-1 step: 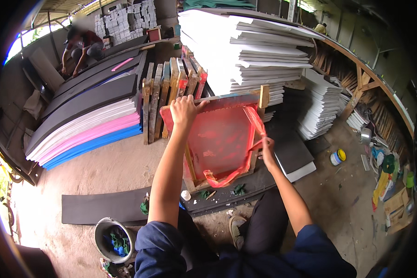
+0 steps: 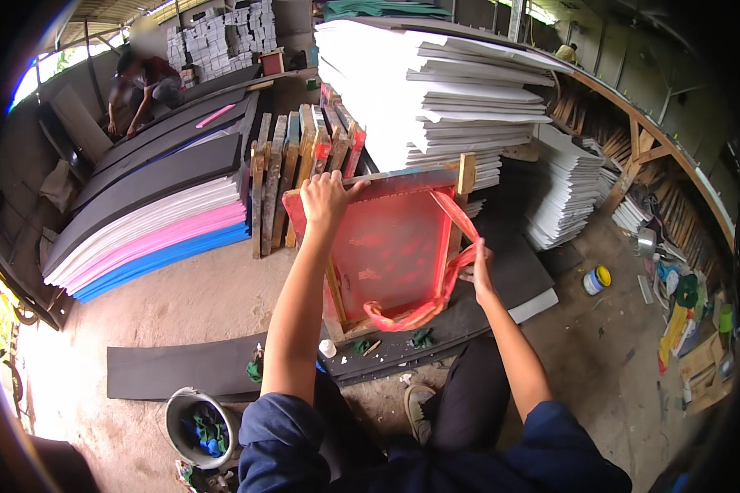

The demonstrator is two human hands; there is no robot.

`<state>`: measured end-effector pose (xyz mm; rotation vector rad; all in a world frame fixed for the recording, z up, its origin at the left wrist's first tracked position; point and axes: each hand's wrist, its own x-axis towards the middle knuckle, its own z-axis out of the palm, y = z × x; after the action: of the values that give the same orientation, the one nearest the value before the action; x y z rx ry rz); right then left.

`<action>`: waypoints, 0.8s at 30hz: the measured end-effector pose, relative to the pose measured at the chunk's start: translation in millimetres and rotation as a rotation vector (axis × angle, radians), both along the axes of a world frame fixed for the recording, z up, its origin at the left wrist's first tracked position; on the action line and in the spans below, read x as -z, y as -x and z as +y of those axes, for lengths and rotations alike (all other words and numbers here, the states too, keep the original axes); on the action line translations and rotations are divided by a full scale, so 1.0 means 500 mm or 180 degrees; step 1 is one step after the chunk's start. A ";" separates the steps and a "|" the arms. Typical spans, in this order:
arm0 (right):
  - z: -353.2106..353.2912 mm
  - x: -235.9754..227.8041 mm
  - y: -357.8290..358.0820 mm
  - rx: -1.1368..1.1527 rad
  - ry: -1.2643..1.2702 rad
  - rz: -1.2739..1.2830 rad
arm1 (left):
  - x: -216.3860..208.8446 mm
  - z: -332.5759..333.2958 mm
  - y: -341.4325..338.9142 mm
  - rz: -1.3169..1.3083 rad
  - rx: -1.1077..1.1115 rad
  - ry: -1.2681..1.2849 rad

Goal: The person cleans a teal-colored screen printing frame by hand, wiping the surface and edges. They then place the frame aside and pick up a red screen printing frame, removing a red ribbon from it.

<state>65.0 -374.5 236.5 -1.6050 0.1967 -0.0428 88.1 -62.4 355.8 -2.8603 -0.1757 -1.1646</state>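
Tilted upright before me is a wooden screen-printing frame (image 2: 465,174) with red-stained mesh (image 2: 395,261). My left hand (image 2: 327,197) is closed over its top edge near the left corner. A strip of red tape (image 2: 455,215) hangs loose from the frame's right side and loops along the lower edge, still attached in places as far as I can see. My right hand (image 2: 479,269) is beside the frame's right edge, its fingers closed on the strip. The frame's foot rests on dark sheets (image 2: 370,361), by a small white cup (image 2: 327,348) and green scraps (image 2: 422,337).
More wooden frames (image 2: 292,164) stand in a row behind, beside stacked foam sheets (image 2: 156,230). Tall white sheet stacks (image 2: 469,99) rise at the back. A bucket of rags (image 2: 203,431) is at lower left, a yellow-rimmed tin (image 2: 598,279) at right. Another person (image 2: 148,86) crouches far left.
My right hand has moved slightly right and up, and the tape loop has lifted and widened with it. My left hand keeps its grip on the frame.
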 end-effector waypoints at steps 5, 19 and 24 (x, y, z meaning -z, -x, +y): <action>-0.050 -0.055 -0.019 0.1478 -0.0743 -0.0653 | -0.008 -0.014 0.002 -0.0051 0.0339 0.0053; 0.195 -0.088 -0.231 0.0878 0.1065 -0.1231 | -0.037 -0.054 0.004 0.0095 0.0641 -0.0224; 0.209 -0.086 -0.205 0.0721 0.1808 -0.1581 | -0.045 -0.121 -0.070 0.0244 0.1360 -0.0230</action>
<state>167.7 -269.8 279.7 -2.0683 -0.0294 -0.7191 123.0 -122.7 378.1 -2.9536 0.4929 -1.0805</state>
